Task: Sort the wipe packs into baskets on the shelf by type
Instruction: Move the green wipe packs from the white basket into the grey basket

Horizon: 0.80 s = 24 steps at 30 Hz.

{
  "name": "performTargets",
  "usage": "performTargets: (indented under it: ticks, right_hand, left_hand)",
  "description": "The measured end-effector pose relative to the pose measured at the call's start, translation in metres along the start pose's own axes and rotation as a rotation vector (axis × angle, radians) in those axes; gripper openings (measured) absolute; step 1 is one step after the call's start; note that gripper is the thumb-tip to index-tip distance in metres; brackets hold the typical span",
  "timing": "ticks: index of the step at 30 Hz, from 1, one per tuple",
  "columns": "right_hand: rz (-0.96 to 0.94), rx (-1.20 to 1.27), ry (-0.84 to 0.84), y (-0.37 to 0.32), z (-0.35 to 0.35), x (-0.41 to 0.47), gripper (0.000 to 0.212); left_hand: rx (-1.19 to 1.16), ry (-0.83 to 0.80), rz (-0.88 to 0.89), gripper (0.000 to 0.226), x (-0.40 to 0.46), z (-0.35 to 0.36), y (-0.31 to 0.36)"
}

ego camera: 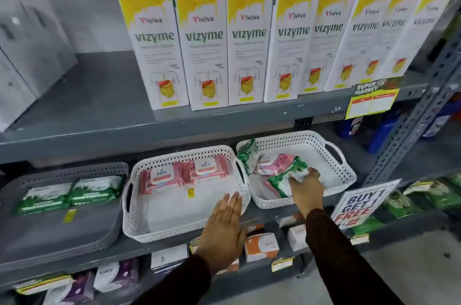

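At the centre right of the frame the person's right hand [305, 186] reaches into the white perforated plastic basket on the right [346, 175], its fingers closed over the white end of a green-and-white soft film wipe pack [284, 176] that lies on top of the mixed pile. Under and beside it sit pink wipe packs [273, 162], and another green pack [247, 152] leans over the basket's upper-left rim. The left hand [225, 227] rests flat and spread, holding nothing, against the near right corner of the white perforated middle basket [174, 232], which holds two pink packs with white flip lids [184, 172] along its back. At the left of the frame, the grey perforated tray basket [62, 234] holds two green packs [69, 192]. A pack like this is probably light, squashy and slick in its glossy wrapper, so a pinch at one end may let it sag or slide; taking it across the middle, thumb under and fingers over, looks surer. The stiffer lid area would also give a firm purchase.
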State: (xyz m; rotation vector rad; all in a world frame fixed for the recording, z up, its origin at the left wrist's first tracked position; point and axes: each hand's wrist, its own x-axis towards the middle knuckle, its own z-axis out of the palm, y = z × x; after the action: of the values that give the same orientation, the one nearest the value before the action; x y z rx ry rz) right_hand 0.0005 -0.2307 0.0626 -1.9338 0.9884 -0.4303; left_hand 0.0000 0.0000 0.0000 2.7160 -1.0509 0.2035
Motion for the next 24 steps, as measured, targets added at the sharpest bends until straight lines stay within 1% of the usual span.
performTargets:
  ticks: [3,4,6,7,11,13,15,18,19,21,24]
  right_hand:
    - [0.032,-0.087,-0.078,-0.006,0.008,0.019,0.052]
    - [0.063,-0.109,-0.110,-0.009,0.011,0.023,0.055]
    - [0.134,-0.167,-0.132,-0.012,0.019,0.032,0.074]
    - [0.165,-0.162,-0.131,-0.013,0.021,0.036,0.079]
    - [0.240,0.000,-0.105,-0.014,0.018,0.048,0.075]
    - [0.227,0.097,-0.039,-0.012,0.015,0.047,0.079]
    - [0.144,0.164,0.053,-0.013,0.011,0.041,0.082]
    - [-0.064,0.346,0.227,-0.016,0.008,0.032,0.086]
    - [-0.126,0.403,0.240,-0.017,0.008,0.031,0.087]
    - [-0.208,0.462,0.164,-0.024,0.011,0.021,0.085]
    - [-0.361,0.417,-0.050,-0.045,0.028,-0.006,0.084]
  left_hand:
    - [0.059,0.011,-0.032,0.061,0.002,0.006,0.005]
    - [0.063,0.005,-0.030,0.061,0.000,0.007,0.007]
    - [0.072,0.015,-0.033,0.061,0.000,0.007,0.008]
    - [0.075,0.012,-0.038,0.060,0.000,0.007,0.009]
    - [0.068,-0.006,-0.026,0.060,0.000,0.004,0.008]
    - [0.079,-0.015,-0.017,0.059,-0.002,0.001,0.004]
    - [0.086,-0.010,-0.027,0.057,-0.007,-0.001,-0.002]
    - [0.062,-0.003,-0.051,0.059,-0.020,-0.001,-0.016]
    - [0.065,-0.008,-0.062,0.060,-0.026,-0.001,-0.021]
    - [0.069,-0.012,-0.078,0.062,-0.039,-0.004,-0.035]
    - [0.057,-0.005,-0.098,0.061,-0.057,-0.012,-0.056]
